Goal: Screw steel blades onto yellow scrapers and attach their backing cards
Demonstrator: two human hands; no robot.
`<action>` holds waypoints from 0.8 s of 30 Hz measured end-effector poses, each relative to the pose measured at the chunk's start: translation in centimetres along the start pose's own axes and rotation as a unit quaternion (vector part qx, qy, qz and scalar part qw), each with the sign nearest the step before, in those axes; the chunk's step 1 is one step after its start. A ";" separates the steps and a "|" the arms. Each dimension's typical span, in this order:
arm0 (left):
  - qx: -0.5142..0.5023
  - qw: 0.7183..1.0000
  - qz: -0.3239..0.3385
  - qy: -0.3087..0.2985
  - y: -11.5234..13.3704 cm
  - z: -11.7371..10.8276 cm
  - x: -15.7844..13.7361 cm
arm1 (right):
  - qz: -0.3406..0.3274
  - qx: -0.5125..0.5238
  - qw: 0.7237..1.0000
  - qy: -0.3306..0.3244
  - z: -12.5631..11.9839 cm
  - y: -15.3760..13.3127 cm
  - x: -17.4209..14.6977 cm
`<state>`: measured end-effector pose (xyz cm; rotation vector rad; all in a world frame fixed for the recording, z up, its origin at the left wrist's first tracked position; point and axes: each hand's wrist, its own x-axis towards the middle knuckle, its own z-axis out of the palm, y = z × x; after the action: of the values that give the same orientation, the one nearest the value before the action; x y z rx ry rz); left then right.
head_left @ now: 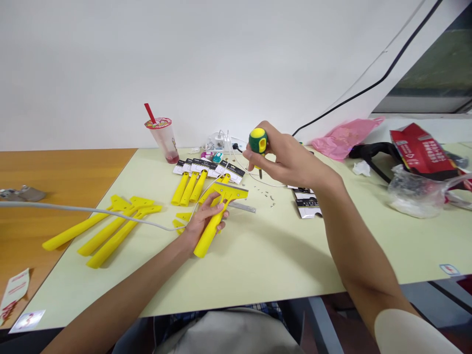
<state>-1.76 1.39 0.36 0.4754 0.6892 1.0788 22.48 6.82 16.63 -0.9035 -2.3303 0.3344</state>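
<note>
- Pale table (258, 275), white wall (92, 73) behind, as I watch remotely.
- Left hand (199, 220): fingers wrapped around a yellow scraper (210, 233), over the table.
- Right hand (283, 156): fingers closed around a screwdriver (257, 139) (tip downward, I see).

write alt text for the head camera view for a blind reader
A left hand holds a yellow plastic scraper; the right hand grips a green-and-yellow screwdriver above a pale green table. Three long yellow plastic handles lie to the left.
</note>
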 end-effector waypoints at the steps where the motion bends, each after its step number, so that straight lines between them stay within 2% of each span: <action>1: 0.001 1.000 0.000 -0.004 0.0 0.0 0.0 | 0.005 0.002 1.000 -0.008 0.1 0.2 0.0; 11: 0.007 1.000 -0.004 -0.021 0.0 -0.3 -0.1 | 0.082 -0.084 0.990 -0.077 0.9 1.7 0.7; 16: 0.007 1.000 -0.005 -0.025 0.0 -0.2 0.0 | 0.095 -0.086 0.987 -0.100 0.2 1.7 0.8; 20: 0.012 1.000 -0.002 -0.025 0.2 -0.2 -0.1 | 0.132 -0.112 0.983 -0.057 -1.0 3.0 -0.2; 22: 0.019 0.999 -0.002 -0.027 0.3 -0.2 -0.1 | 0.163 -0.133 0.977 -0.029 -1.5 4.8 -1.6; 24: 0.027 0.999 -0.004 -0.032 0.3 -0.1 -0.1 | 0.206 -0.149 0.967 -0.035 -1.8 7.1 -3.9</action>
<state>-2.06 1.42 0.54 0.5516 0.6650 1.0356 29.60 9.39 13.24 -1.5535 -2.2793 0.1857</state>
